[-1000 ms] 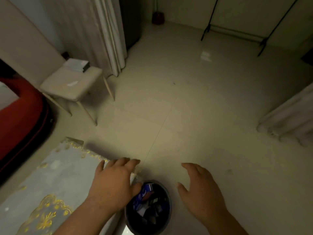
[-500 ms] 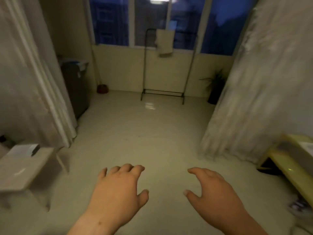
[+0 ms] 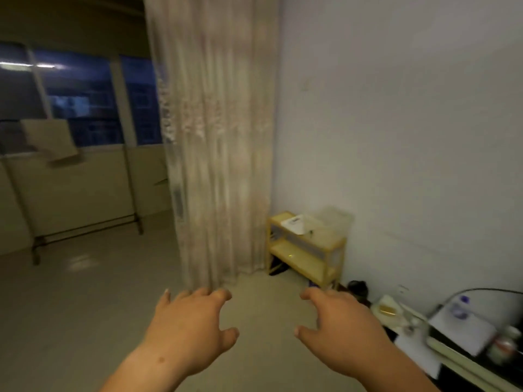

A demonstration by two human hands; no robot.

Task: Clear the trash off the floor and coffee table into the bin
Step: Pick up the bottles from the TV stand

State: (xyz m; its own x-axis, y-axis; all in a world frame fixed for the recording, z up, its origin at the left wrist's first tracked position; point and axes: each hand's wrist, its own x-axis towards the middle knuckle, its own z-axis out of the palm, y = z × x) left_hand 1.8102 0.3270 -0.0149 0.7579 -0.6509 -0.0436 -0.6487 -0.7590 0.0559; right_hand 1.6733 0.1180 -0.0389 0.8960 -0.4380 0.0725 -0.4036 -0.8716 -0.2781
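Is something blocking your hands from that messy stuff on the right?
Nothing visible does: only bare beige floor lies between the empty right hand, left hand and the white clutter on the dark low table. The bin isn't visible.

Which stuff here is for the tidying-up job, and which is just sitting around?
For the job: left hand, right hand, both empty. Nothing else for it shows.
Just sitting around: curtain, yellow shelf, clothes rack, window.

curtain [image 3: 218, 154] left of shelf [image 3: 307, 247] — window [image 3: 82, 100] behind

View now rightward, yellow shelf [image 3: 300, 254] nearer.
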